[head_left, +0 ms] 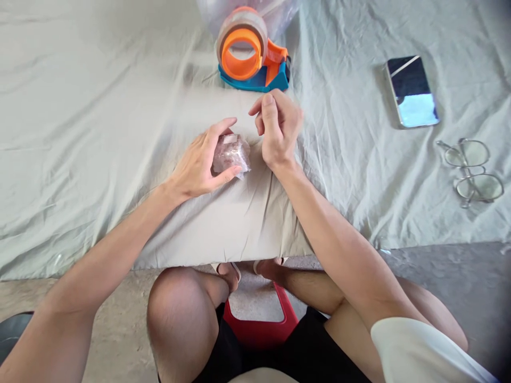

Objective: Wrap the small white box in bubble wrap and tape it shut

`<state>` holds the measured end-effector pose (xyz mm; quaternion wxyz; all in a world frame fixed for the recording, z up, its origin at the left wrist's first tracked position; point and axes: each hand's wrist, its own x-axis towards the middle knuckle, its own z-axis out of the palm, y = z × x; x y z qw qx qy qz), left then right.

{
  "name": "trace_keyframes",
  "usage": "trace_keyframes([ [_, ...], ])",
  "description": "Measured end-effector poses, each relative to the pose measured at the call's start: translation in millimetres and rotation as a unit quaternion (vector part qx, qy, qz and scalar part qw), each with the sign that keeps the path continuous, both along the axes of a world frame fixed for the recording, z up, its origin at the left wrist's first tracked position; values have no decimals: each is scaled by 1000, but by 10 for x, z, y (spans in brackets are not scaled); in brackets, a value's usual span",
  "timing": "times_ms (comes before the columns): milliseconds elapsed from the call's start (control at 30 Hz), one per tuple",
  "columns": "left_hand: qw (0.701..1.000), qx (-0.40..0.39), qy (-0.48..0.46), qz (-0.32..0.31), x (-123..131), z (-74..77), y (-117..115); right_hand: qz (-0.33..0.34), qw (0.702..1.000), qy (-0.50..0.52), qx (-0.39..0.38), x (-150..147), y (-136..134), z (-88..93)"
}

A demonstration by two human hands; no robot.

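A small bundle wrapped in clear bubble wrap rests on the cloth, and what is inside cannot be made out. Around its left side curves my left hand, with the thumb in front and the fingers behind, gripping it. My right hand is raised just right of the bundle, apart from it. Its fingers are curled in with the thumb over them, and whether anything thin is pinched there is hidden. Just beyond that hand stands an orange and blue tape dispenser with a roll of clear tape.
A grey-green wrinkled cloth covers the table, its front edge close to my knees. Behind the dispenser lies a clear plastic bag. To the right are a phone and folded eyeglasses. A red stool shows under me.
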<state>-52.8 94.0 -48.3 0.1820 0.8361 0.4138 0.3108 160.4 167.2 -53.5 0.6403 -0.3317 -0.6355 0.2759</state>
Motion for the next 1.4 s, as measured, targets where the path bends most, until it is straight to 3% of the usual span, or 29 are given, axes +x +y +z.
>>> trace_keyframes([
  [100, 999, 5, 9, 37, -1, -75, 25, 2, 999, -34, 30, 54, -28, -26],
  [167, 997, 12, -3, 73, 17, -104, 31, 15, 992, -81, 94, 90, -46, -28],
  [300, 985, 67, -43, 156, 80, -88, 23, 48, 954, -193, 226, 97, -52, -30],
  [433, 973, 90, -24, 212, 92, -63, 42, 31, 927, -253, 276, 44, -18, -72],
  [533, 966, 105, -5, 238, 64, -76, 71, 19, 929, -244, 276, 20, 8, -134],
  [833, 956, 142, -1, 257, 66, -92, 89, 76, 959, -173, 211, -43, 1, -279],
  [1033, 952, 167, -7, 256, 77, -98, 103, 84, 961, -138, 225, -74, 3, -272],
  [1200, 940, 234, -12, 248, 89, -122, 110, 97, 965, -132, 206, -73, -8, -247],
  [1400, 949, 211, -14, 236, 70, -140, 106, 123, 967, -148, 169, -54, -36, -205],
])
